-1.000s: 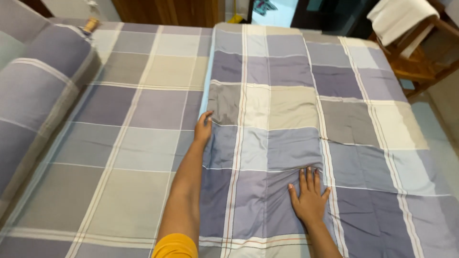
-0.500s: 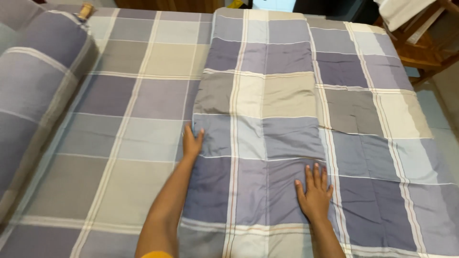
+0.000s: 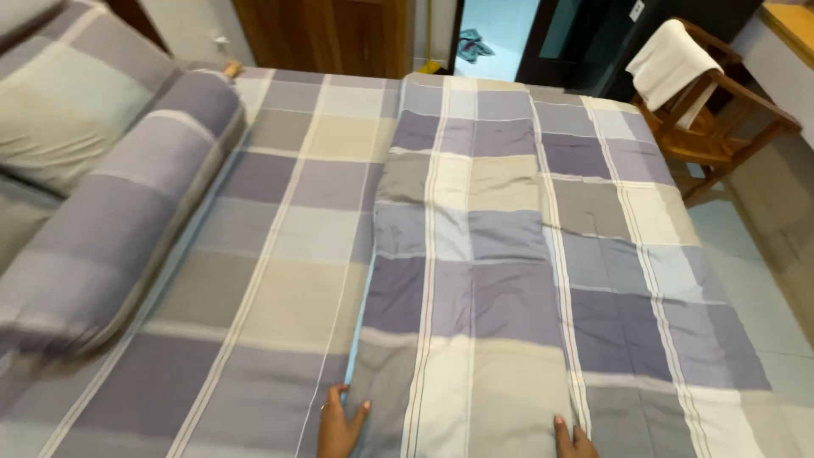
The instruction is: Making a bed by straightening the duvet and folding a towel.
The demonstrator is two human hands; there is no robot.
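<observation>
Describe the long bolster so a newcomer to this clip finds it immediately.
Start at the checked bed filling the view. Along its left edge, beside the flat pillow, lies the bolster: a long cylinder in matching checks, the only rounded, tube-shaped thing there.

Only the two bare hands show at the bottom edge. The left hand (image 3: 341, 427) has no glove and no sleeve in view. The right hand (image 3: 573, 441) is cut off, showing just bare fingertips.
</observation>
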